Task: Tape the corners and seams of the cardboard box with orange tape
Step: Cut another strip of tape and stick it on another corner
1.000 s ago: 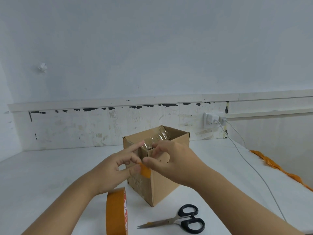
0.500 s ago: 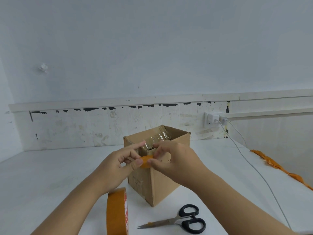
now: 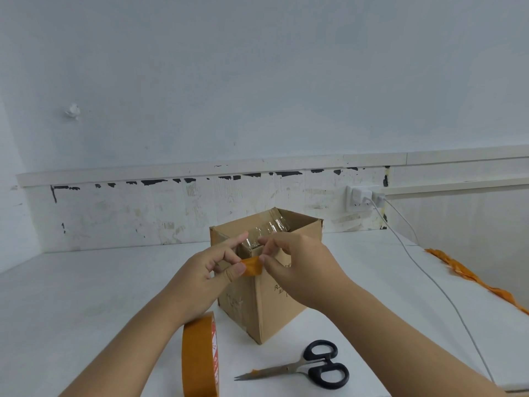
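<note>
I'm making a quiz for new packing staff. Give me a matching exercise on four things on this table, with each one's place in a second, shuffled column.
Things:
1. tape strip
2. tape roll
3. scissors
4. cardboard box

Places:
A. lying flat on the table, in front of the box on the right
B. pinched between both hands at the box's near top corner
C. standing open-topped in the middle of the table
D. standing on its edge, in front of the box on the left

Pairs: 1-B, 2-D, 3-A, 4-C
</note>
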